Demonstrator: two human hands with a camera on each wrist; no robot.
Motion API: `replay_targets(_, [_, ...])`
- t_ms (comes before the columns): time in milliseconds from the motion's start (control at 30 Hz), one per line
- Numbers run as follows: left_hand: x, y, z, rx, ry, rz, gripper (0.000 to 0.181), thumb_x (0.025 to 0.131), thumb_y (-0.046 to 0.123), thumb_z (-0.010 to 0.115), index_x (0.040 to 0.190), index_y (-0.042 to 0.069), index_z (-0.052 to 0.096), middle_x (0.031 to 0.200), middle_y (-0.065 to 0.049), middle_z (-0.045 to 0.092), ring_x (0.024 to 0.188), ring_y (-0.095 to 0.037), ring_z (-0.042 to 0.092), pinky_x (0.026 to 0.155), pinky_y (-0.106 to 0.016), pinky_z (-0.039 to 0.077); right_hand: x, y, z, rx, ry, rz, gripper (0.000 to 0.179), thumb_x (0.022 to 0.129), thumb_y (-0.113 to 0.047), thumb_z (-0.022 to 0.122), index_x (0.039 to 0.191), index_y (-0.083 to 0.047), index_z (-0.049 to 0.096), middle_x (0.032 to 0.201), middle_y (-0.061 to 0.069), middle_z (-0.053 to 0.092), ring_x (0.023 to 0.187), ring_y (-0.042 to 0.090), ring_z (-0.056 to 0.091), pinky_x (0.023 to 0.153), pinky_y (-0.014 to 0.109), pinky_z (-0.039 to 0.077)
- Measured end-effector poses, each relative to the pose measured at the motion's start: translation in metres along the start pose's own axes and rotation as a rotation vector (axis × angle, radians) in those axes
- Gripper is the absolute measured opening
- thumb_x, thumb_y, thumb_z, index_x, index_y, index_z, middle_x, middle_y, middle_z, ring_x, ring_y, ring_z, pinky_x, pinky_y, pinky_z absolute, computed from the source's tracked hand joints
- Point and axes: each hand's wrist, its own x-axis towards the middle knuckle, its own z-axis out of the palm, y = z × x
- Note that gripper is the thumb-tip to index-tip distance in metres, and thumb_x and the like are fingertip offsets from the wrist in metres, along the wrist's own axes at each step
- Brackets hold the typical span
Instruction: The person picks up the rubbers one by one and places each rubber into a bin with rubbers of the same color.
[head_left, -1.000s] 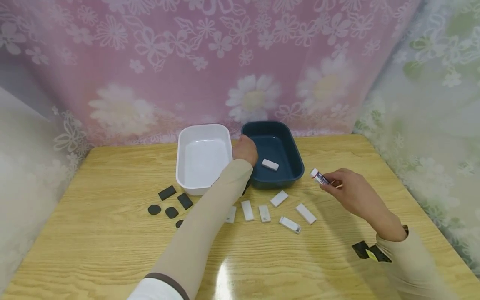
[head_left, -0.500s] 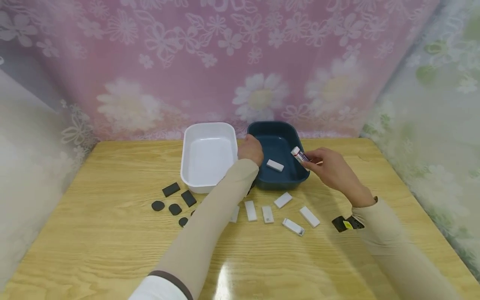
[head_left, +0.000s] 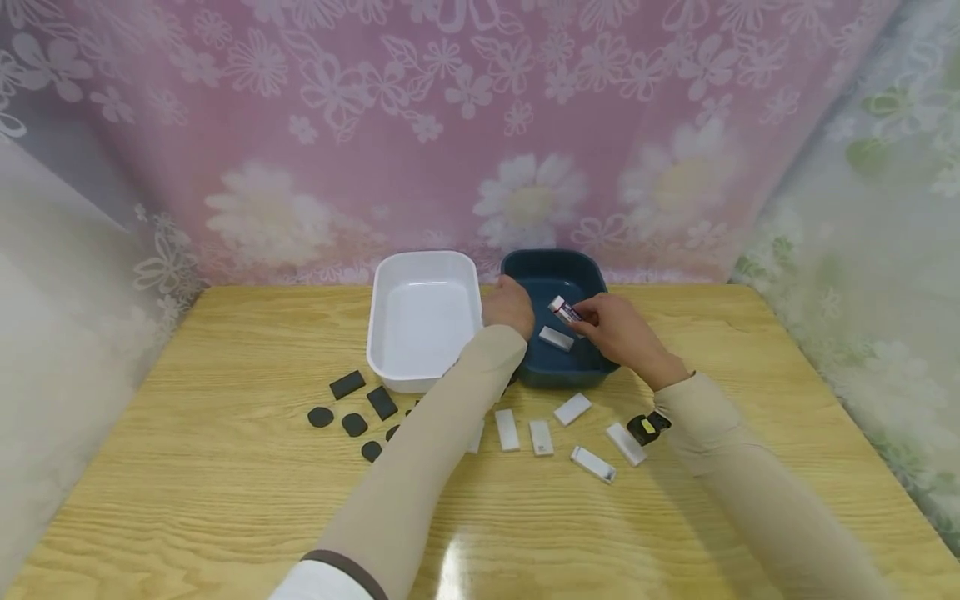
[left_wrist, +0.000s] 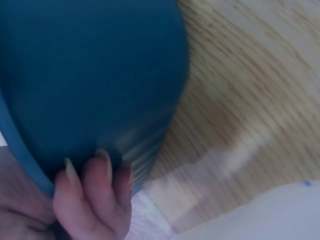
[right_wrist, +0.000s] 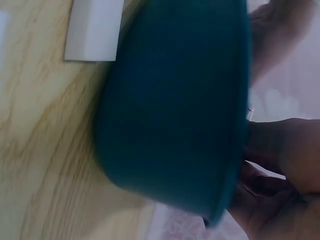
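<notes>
My left hand (head_left: 510, 308) grips the left rim of the dark blue basin (head_left: 558, 379). In the left wrist view its fingers (left_wrist: 95, 192) curl against the basin's wall. Over the basin's interior, my right hand (head_left: 618, 329) pinches a white eraser (head_left: 562, 309) with a printed dark and red sleeve, its free end pointing to the far left. Below it a plain white block (head_left: 556, 337) lies on the basin floor. In the right wrist view the basin's side (right_wrist: 170, 110) hides the eraser and most of the fingertips.
A white basin (head_left: 386, 367) stands just left of the blue one. Several white blocks, one (head_left: 572, 409) near the blue basin, lie in front on the wooden table (head_left: 225, 500). Several black pieces, including a rectangular one (head_left: 347, 384), lie front left. A floral curtain (head_left: 375, 167) hangs behind.
My right hand has carried the eraser leftward, from beside the blue basin to over its interior. My left hand keeps its grip on the rim. The head view has shifted slightly.
</notes>
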Motion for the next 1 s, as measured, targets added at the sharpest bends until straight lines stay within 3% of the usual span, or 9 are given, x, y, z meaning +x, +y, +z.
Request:
replay_targets(267, [0.0,0.001,0.001,-0.01,-0.008,-0.008,0.053,0.098,0.024,0.051,0.139,-0.005,0.034,0.1,-0.007,0.07,0.079,-0.015,0.067,0.069,-0.031,0.054,0.017,-0.001,0.013,-0.023,-0.013,0.023,0.021,0.09,-0.01,0.065,0.105,0.005,0.067,0.091,0.016,0.067,0.079,0.027,0.062,0.075,0.045,0.048])
replay_targets(633, [0.001,0.002,0.003,-0.032,0.0,-0.036,0.053,0.097,0.024,0.052,0.139,-0.003,0.035,0.103,-0.006,0.068,0.079,-0.014,0.067,0.068,-0.03,0.054,0.028,0.002,0.019,-0.087,-0.031,0.079,0.022,0.09,-0.006,0.065,0.108,0.006,0.062,0.101,0.021,0.064,0.09,0.034,0.061,0.08,0.049,0.048])
replay_targets(1000, [0.003,0.002,0.003,-0.056,0.01,-0.072,0.043,0.098,0.022,0.051,0.132,-0.002,0.041,0.097,-0.006,0.07,0.078,-0.015,0.067,0.065,-0.032,0.054,0.04,0.003,0.023,-0.11,-0.09,0.126,0.01,0.089,-0.008,0.065,0.091,0.001,0.069,0.087,0.013,0.066,0.077,0.028,0.062,0.072,0.046,0.05])
